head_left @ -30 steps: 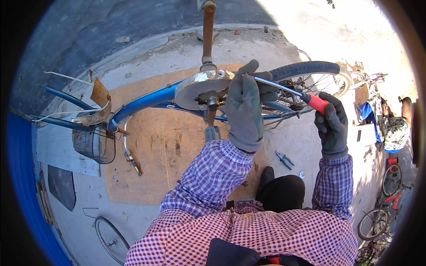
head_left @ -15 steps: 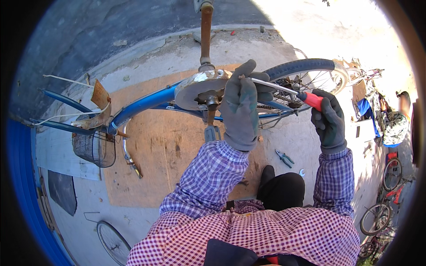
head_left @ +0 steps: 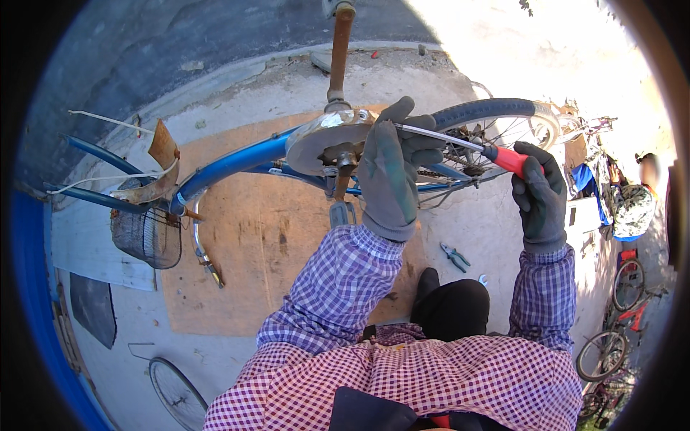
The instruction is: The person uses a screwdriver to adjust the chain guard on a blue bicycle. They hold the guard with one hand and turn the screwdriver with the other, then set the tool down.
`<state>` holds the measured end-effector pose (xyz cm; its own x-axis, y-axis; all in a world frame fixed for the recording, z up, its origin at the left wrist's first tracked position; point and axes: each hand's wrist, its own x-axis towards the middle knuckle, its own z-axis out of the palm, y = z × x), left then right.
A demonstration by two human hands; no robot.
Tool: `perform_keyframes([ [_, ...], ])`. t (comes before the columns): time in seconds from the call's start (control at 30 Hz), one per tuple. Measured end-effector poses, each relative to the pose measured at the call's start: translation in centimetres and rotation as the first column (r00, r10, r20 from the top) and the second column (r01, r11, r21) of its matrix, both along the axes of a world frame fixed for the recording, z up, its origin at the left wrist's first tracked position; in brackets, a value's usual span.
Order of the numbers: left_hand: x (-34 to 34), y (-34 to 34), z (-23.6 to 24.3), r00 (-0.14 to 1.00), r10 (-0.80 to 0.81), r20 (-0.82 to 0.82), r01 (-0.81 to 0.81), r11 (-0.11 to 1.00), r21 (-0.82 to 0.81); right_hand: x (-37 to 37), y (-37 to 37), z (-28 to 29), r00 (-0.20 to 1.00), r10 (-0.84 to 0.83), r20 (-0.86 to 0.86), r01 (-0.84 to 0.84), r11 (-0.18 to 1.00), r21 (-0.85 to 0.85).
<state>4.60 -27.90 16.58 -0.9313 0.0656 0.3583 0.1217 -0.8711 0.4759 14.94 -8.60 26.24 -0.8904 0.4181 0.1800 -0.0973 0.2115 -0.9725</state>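
Both my hands wear grey gloves. My right hand (head_left: 539,205) grips the red handle of a screwdriver (head_left: 509,158). Its metal shaft points left to my left hand (head_left: 389,179), whose thumb and fingers are closed around the tip end. Whether something small is also pinched there, I cannot tell. Just beyond my left hand is the metal chain cover (head_left: 327,136) of a blue bicycle frame (head_left: 237,169). A rusty crank arm (head_left: 341,57) points away from me, and another crank with a pedal (head_left: 342,213) comes toward me. The rear wheel (head_left: 496,111) lies behind the screwdriver.
A brown board (head_left: 237,266) covers the ground under the bicycle. Pliers (head_left: 454,257) and a wrench (head_left: 483,279) lie by my knee. A wire basket (head_left: 154,241) and curved handlebar (head_left: 201,248) are at left, near a loose wheel (head_left: 175,395). Another person (head_left: 636,208) and several bicycles occupy the right.
My right hand and the screwdriver handle have shifted slightly right and down. The whole view has moved a little; my left hand remains at the screwdriver's tip.
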Motion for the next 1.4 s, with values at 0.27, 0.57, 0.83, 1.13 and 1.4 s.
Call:
perform_keyframes([
  [0.27,-0.3,-0.4,-1.0,0.984,-0.177,-0.001,0.172,0.951,0.257,1.3,-3.6,2.1,0.983,-0.145,-0.115,0.169,0.957,0.235],
  [0.57,-0.1,-0.7,-1.1,0.955,-0.281,0.098,0.228,0.902,0.365,1.7,-5.0,3.3,0.989,-0.102,-0.107,0.136,0.911,0.389],
  [0.83,0.4,-1.0,-1.2,0.949,-0.288,0.130,0.225,0.906,0.359,2.8,-6.0,3.2,0.990,-0.101,-0.102,0.138,0.876,0.463],
  [1.13,1.2,-1.3,-0.7,0.969,-0.196,0.151,0.155,0.957,0.246,3.4,-6.4,3.3,0.991,-0.091,-0.103,0.130,0.858,0.497],
  [1.4,1.1,-1.8,-0.9,0.958,-0.257,0.127,0.217,0.940,0.264,3.9,-7.2,3.8,0.987,-0.149,-0.063,0.160,0.857,0.490],
])
